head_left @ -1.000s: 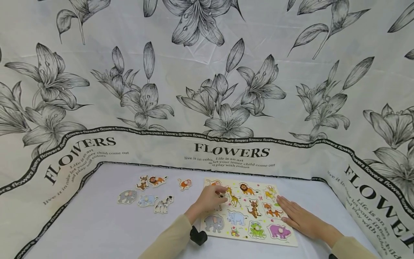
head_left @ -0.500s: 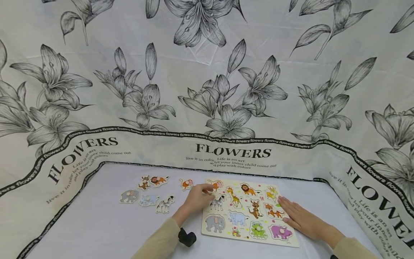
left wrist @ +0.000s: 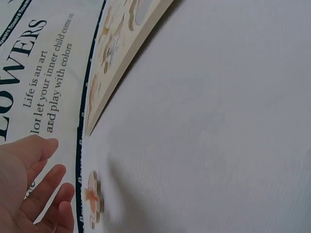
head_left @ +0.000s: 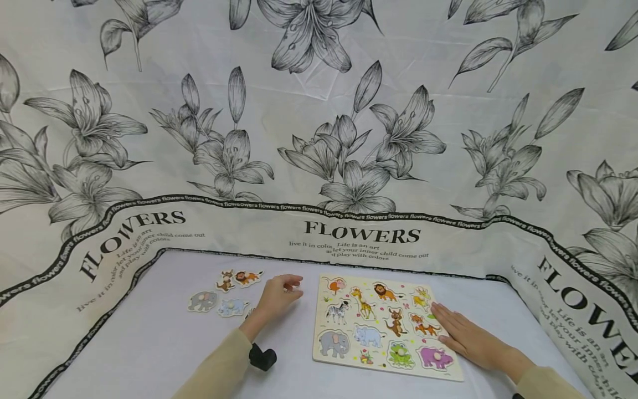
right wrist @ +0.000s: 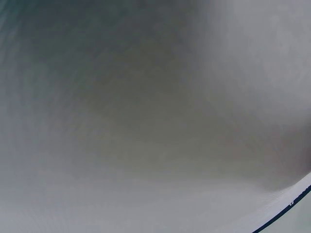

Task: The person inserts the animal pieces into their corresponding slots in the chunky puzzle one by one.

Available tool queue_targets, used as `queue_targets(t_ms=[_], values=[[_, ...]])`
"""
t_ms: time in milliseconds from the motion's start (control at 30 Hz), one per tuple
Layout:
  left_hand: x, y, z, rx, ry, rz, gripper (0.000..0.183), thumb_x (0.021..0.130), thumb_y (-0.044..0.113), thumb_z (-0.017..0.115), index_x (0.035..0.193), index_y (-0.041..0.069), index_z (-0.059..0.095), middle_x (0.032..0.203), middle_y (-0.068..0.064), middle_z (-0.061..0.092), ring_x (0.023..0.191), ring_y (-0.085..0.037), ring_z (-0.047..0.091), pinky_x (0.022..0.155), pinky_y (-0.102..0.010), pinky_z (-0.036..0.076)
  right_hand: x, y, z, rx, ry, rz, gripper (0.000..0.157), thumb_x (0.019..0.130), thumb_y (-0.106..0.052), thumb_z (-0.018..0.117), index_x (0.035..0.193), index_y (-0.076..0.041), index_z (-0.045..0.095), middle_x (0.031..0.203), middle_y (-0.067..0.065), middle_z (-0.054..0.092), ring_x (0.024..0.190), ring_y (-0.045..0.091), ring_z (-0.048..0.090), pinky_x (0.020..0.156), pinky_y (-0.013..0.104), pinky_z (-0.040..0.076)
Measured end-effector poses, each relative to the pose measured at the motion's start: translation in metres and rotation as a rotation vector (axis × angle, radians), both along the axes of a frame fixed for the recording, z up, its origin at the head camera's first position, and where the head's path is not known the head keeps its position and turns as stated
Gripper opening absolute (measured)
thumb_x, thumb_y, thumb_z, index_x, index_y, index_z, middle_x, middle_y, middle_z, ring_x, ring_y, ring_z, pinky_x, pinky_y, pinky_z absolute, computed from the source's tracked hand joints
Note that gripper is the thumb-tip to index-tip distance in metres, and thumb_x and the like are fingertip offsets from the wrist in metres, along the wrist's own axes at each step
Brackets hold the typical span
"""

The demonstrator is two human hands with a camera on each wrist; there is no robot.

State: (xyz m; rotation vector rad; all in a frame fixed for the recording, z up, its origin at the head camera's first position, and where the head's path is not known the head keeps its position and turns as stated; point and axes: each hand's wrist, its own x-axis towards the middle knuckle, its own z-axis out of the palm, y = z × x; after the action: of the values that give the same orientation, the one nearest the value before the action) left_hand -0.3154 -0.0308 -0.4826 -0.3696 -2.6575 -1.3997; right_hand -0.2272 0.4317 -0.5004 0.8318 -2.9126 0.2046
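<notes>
My left hand (head_left: 277, 299) hovers over the white table left of the animal puzzle board (head_left: 344, 324), fingers loosely bent and nothing in them. Beside its fingertips in the left wrist view lies an orange monkey puzzle piece (left wrist: 93, 199) with a knob; the hand hides it in the head view. My right hand (head_left: 473, 341) rests flat, fingers straight, on the board's right edge. A frog (head_left: 400, 354) and a purple hippo (head_left: 435, 357) with knobs sit in the board. The right wrist view shows only blurred cloth and a sliver of hand.
Left of my left hand lie loose kangaroo (head_left: 225, 280), lion (head_left: 247, 277), elephant (head_left: 202, 302) and rhino (head_left: 233, 307) pieces. My left wrist mostly covers a zebra piece. A flower-print cloth (head_left: 359, 244) hangs behind and beside the table.
My left hand has moved left from above the board to the spot where the loose monkey piece lies, uncovering the board's monkey and zebra places. My right hand stays on the board's edge.
</notes>
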Motion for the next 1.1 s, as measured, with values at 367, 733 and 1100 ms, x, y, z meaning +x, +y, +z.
queue_targets(t_ms=[367,733,1100], values=[[-0.016,-0.032,0.005,0.01,0.012,0.0,0.032,0.081,0.004,0.073,0.112,0.0,0.068,0.1,-0.015,0.07,0.082,-0.019,0.06,0.068,-0.029,0.049,0.002,0.001,0.002,-0.006,-0.015,-0.008,0.06,0.102,-0.035,0.044,0.148,0.001,0.031,0.15,0.026,0.035,0.134,-0.022,-0.015,0.103,-0.001,-0.012],[-0.033,-0.035,-0.001,-0.012,-0.038,-0.017,0.032,0.075,0.004,0.079,0.106,0.002,0.07,0.093,-0.011,0.07,0.076,-0.014,0.059,0.068,-0.029,0.048,-0.002,0.003,0.0,-0.02,-0.091,-0.028,0.061,0.102,-0.037,0.04,0.15,-0.001,0.026,0.153,0.024,0.029,0.133,-0.022,-0.016,0.101,-0.002,-0.013],[-0.045,-0.024,-0.006,-0.07,-0.087,0.014,0.026,0.072,0.005,0.082,0.096,0.004,0.074,0.078,-0.003,0.065,0.065,-0.012,0.046,0.06,-0.023,0.038,0.0,0.002,0.002,-0.026,-0.116,-0.026,0.062,0.103,-0.038,0.04,0.15,-0.001,0.024,0.153,0.025,0.028,0.132,-0.022,-0.017,0.101,-0.002,-0.013]])
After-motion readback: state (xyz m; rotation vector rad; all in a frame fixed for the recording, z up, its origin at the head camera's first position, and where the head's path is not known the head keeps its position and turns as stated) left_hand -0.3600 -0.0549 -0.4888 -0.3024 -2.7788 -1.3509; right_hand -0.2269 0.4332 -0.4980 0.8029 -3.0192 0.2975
